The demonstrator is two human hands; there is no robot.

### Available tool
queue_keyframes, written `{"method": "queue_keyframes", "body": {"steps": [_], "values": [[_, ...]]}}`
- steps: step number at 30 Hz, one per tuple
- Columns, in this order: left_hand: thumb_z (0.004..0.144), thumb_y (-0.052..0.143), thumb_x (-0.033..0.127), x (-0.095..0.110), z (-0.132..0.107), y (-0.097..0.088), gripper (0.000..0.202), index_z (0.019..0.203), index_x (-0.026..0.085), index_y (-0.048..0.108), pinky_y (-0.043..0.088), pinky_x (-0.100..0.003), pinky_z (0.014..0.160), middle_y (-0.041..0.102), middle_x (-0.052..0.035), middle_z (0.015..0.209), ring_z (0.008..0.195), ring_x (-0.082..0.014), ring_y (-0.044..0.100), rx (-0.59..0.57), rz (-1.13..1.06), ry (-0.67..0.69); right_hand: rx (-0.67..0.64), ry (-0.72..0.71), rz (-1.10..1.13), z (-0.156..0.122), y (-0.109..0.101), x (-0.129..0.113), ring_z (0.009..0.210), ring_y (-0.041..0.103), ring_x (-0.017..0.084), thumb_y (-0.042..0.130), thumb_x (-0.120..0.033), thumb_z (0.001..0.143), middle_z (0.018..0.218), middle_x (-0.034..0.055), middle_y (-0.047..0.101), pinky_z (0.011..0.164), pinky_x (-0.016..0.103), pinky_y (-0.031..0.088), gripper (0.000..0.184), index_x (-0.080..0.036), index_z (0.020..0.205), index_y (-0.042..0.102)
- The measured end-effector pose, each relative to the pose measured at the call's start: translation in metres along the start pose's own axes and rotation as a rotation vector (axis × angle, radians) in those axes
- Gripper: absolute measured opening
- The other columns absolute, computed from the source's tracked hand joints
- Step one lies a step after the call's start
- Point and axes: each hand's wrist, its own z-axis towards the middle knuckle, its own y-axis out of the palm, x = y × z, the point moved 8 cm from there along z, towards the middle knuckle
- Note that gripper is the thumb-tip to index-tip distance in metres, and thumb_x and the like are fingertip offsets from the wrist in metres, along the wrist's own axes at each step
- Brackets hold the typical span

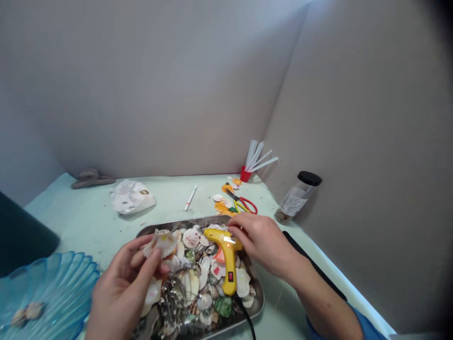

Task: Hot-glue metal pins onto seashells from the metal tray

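My left hand (127, 278) pinches a pale scallop shell (165, 244) between thumb and fingers, above the left side of a metal tray (261, 293). A small yellow spot shows on that shell. My right hand (264, 241) is closed at the rear of a yellow glue gun (230, 262), fingertips on its back end. The gun's nozzle points left toward the held shell, and its handle hangs down over the tray with a red switch on it. Beneath both hands, many mixed shells (204, 302) fill the tray, with a tangle of clear glue strands among them.
A blue shell-shaped dish (67, 283) at left holds small shells. Behind the tray are crumpled white packaging (130, 197), a marker (190, 198), red-handled scissors (247, 205) and a red cup (245, 174) of glue sticks. A black-lidded jar (295, 200) stands right. The gun's cord (247, 316) runs frontward.
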Motion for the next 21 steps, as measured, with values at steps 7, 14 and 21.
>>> {"method": "queue_keyframes", "body": {"steps": [7, 14, 21], "values": [[0.071, 0.067, 0.044, -0.003, -0.001, -0.002, 0.050, 0.112, 0.019, 0.050, 0.046, -0.019, 0.044, 0.066, 0.0003, 0.057, 0.050, -0.0151, 0.061, -0.018, -0.042, 0.010, -0.060, 0.164, -0.357, -0.019, 0.011, -0.003, 0.076, 0.065, 0.026, 0.057, -0.033, 0.085, 0.081, 0.0078, 0.067, 0.063, 0.034, 0.046, 0.015, -0.018, 0.082, 0.060], [0.078, 0.061, 0.042, 0.000, -0.001, 0.000, 0.046, 0.114, 0.020, 0.046, 0.050, -0.025, 0.058, 0.068, -0.0001, 0.062, 0.060, -0.0165, 0.064, -0.010, -0.072, 0.028, -0.185, 0.242, -0.382, -0.037, 0.061, -0.017, 0.062, 0.069, 0.028, 0.056, -0.032, 0.085, 0.078, 0.0101, 0.071, 0.051, 0.033, 0.048, 0.041, -0.013, 0.120, 0.049], [0.081, 0.057, 0.037, 0.006, -0.002, 0.002, 0.039, 0.112, 0.018, 0.043, 0.050, -0.027, 0.064, 0.069, -0.0007, 0.064, 0.064, -0.0160, 0.063, -0.022, -0.069, 0.065, 0.105, 0.385, -0.183, -0.042, 0.038, 0.001, 0.058, 0.066, 0.026, 0.045, -0.025, 0.085, 0.085, 0.0111, 0.068, 0.053, 0.037, 0.050, 0.054, -0.011, 0.135, 0.029]]}}
